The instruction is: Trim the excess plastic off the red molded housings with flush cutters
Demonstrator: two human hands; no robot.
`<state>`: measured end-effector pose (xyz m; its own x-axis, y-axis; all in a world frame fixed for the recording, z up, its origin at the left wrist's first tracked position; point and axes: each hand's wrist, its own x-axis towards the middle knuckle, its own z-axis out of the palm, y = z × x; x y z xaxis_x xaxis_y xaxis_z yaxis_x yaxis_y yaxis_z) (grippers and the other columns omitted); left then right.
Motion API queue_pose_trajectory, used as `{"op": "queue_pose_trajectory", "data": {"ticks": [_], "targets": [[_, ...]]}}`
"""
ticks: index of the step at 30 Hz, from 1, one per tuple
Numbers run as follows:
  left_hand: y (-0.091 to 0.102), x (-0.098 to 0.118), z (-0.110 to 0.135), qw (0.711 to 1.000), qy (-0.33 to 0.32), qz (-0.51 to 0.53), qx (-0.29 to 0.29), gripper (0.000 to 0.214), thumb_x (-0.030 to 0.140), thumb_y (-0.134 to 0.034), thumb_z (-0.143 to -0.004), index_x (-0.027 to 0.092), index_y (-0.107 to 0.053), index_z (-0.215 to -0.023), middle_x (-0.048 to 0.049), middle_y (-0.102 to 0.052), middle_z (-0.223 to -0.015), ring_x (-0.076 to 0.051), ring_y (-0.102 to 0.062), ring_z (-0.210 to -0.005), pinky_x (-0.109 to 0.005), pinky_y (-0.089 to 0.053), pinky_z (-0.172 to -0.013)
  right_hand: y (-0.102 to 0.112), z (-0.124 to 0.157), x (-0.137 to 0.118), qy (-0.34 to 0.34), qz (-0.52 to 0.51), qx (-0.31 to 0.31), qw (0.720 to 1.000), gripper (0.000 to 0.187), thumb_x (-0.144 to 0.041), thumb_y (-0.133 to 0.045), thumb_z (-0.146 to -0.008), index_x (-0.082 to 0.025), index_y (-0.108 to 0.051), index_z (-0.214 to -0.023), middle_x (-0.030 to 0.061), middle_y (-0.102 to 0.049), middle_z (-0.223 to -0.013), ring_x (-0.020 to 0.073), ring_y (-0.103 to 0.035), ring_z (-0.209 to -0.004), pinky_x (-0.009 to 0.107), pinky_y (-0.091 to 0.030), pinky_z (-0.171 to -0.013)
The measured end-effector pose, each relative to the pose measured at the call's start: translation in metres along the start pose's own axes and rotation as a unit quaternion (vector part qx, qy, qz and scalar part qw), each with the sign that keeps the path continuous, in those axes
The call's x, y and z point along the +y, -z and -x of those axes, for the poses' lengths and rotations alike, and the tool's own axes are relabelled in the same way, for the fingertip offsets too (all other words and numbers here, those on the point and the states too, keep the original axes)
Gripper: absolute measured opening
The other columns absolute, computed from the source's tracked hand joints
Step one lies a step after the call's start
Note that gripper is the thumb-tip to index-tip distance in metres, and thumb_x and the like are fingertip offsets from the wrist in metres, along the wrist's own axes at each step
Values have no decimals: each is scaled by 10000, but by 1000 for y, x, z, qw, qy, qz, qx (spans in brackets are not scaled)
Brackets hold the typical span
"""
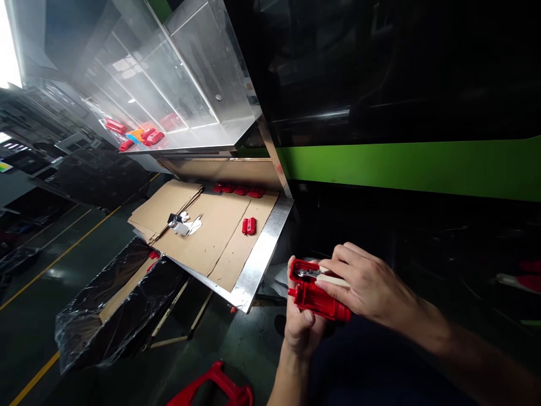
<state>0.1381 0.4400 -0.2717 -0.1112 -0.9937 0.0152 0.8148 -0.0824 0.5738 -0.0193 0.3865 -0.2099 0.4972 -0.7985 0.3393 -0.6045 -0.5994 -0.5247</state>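
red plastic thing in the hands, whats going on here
A person holds a red plastic part from below in the left hand, while the right hand presses a pale-handled tool with a metal tip into its open top. More red parts lie apart on the cardboard covering a metal-edged table, with a row at its back edge.

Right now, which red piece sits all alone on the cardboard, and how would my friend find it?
Find the metal table covered with cardboard sheets below the clear shelf. Near the middle of the cardboard lies one small red plastic part. It lies by itself, apart from the row of red parts along the back edge and the white scraps to its left.
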Motion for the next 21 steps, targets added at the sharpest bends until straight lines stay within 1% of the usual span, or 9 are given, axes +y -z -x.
{"op": "queue_pose_trajectory", "data": {"ticks": [3, 5, 7, 10, 12, 13, 15, 17, 21], "targets": [[-4, 0, -1, 1000, 3, -6, 10, 994, 377, -878, -680, 351, -336, -1512, -105, -527, -1439, -315, -471, -1354, -498, -266, -1215, 8, 0, -1, -18, 33, -41, 998, 312, -423, -483, -983, -201, -680, -1078, 45, -614, -957, 204, -542, -895, 387, -481, -790], [-7, 0, 0, 1000, 11, -1, 18, 970, 443, -870, -685, 341, -362, -1506, -109, -561, -1412, -321, -488, -1341, -497, -299, -1199, 17, -1, -1, -26, 57, -47, 997, 297, -448, -513, -962, -215, -668, -1060, 39, -622, -975, 212, -550, -896, 400, -482, -790], [-7, 1, 1, 999, 27, 25, 30, 840, 526, -826, -724, 328, -463, -1455, -97, -629, -1337, -300, -539, -1296, -455, -366, -1160, 25, -4, 0, -26, 53, -14, 998, 317, -496, -536, -942, -215, -648, -1037, 39, -629, -984, 212, -565, -893, 392, -485, -790], [-9, 5, 3, 994, 68, 84, 21, 635, 651, -704, -794, 310, -625, -1324, -65, -707, -1211, -274, -677, -1089, -404, -478, -1050, 34, -11, 2, -36, 2, 70, 997, 360, -537, -613, -894, -201, -612, -1022, 39, -639, -983, 177, -611, -857, 318, -495, -738], [-12, 8, 4, 989, 94, 116, -1, 627, 702, -631, -822, 296, -653, -1300, -55, -711, -1201, -265, -716, -974, -379, -531, -968, 35, -17, 5, -55, -32, 101, 993, 307, -468, -671, -867, -205, -595, -1008, 23, -644, -957, 149, -629, -813, 272, -488, -686], [-14, 10, 4, 986, 101, 129, -9, 641, 710, -606, -835, 281, -648, -1310, -57, -710, -1201, -252, -721, -942, -359, -546, -935, 34, -19, 6, -63, -50, 101, 992, 264, -419, -684, -861, -213, -591, -997, 10, -648, -934, 138, -630, -790, 258, -482, -669], [-19, 13, 3, 982, 111, 152, -9, 675, 717, -581, -851, 232, -645, -1317, -73, -712, -1180, -203, -714, -896, -295, -557, -885, 31, -24, 8, -74, -91, 81, 990, 186, -335, -674, -859, -223, -588, -981, -8, -663, -897, 130, -635, -764, 247, -480, -664], [-23, 16, 3, 979, 118, 165, 4, 693, 724, -578, -853, 186, -669, -1280, -90, -719, -1141, -158, -693, -841, -249, -555, -851, 27, -27, 8, -82, -134, 49, 986, 154, -300, -655, -858, -222, -593, -975, -11, -686, -892, 132, -649, -757, 247, -483, -666], [-26, 16, 3, 977, 128, 170, 22, 695, 724, -578, -856, 135, -707, -1200, -111, -729, -1110, -139, -670, -795, -219, -554, -802, 19, -31, 6, -94, -197, 4, 976, 135, -280, -634, -856, -214, -604, -969, -4, -707, -905, 143, -668, -774, 258, -502, -698]]}}
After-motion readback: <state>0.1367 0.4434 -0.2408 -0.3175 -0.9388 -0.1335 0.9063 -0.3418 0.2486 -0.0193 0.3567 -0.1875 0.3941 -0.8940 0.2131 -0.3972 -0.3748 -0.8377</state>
